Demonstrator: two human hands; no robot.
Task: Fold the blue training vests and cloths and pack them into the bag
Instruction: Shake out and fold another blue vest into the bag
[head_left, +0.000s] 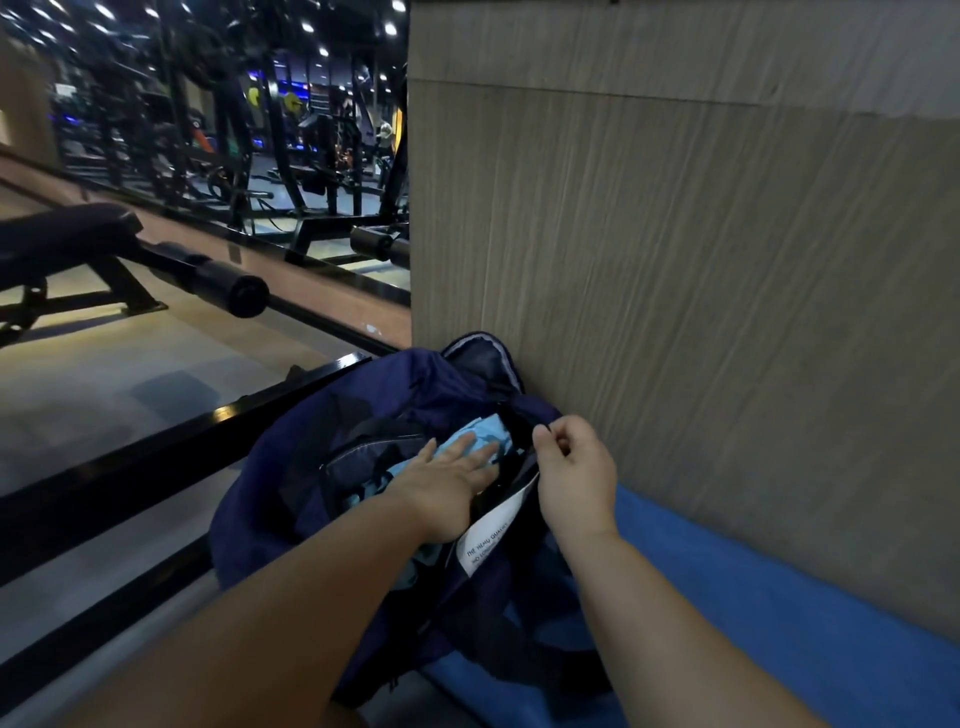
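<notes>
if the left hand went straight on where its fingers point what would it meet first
The left hand lies on the light blue cloth in the bag; straight on it would likely meet the black strap the right hand pinches; depth is unclear.

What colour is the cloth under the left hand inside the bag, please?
The cloth is light blue; head view shows it.

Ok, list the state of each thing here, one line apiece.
bag: open, resting on the blue mat
light blue cloth: inside the bag, pressed down
left hand: flat, pressing the cloth
right hand: pinching the bag's opening edge
white label: sticking out of the opening
</notes>
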